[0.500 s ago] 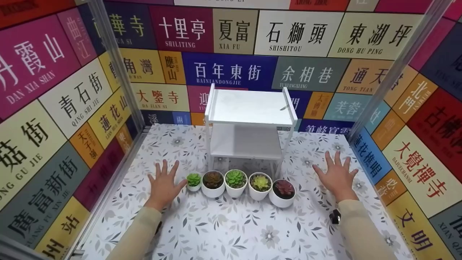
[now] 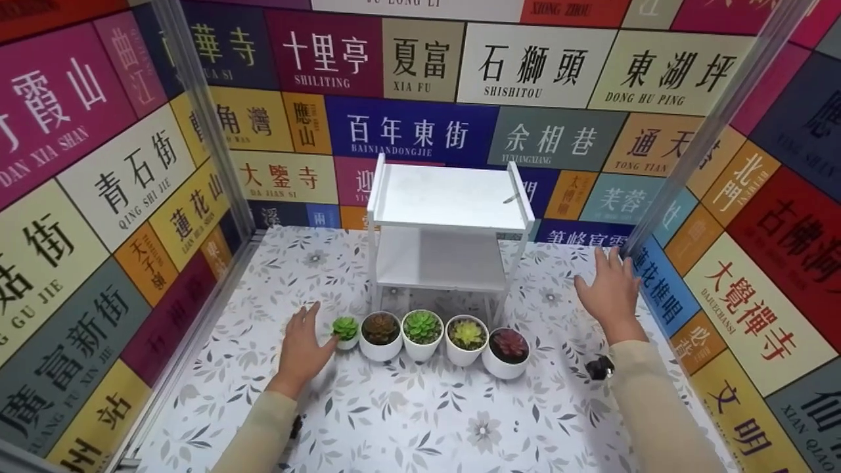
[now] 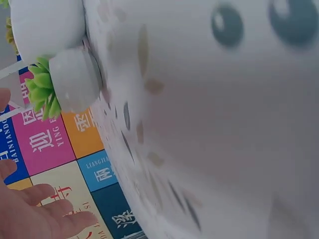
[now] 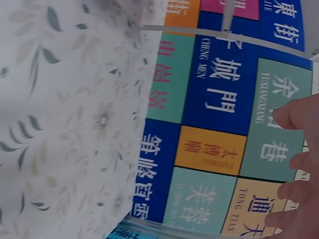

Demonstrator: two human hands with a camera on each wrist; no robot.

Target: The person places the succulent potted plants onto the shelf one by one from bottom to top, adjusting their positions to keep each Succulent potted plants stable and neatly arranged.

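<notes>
Several succulents in white pots stand in a row. At the left end is a small green succulent [image 2: 345,328], followed by a brown succulent [image 2: 380,327], a larger green succulent [image 2: 422,326], a yellow-green succulent [image 2: 466,333] and a dark red succulent [image 2: 510,344]. My left hand [image 2: 302,351] is just left of the small one, thumb close beside its leaves, fingers extended and holding nothing. In the left wrist view, that small white pot [image 3: 76,79] appears above the hand [image 3: 37,214]. My right hand [image 2: 611,295] hovers at the right, fingers extended, nothing in it.
Behind the pots stands a white two-tier shelf [image 2: 453,197], its lower board [image 2: 440,259] in shade. A leaf-patterned cloth [image 2: 407,420] covers the table. Printed walls with metal corner posts [image 2: 706,125] enclose the back and sides.
My right hand has moved a little forward and turned, its fingers closer together. The left hand's spread fingers have drawn together and tilted towards the pots. The pots stay where they were.
</notes>
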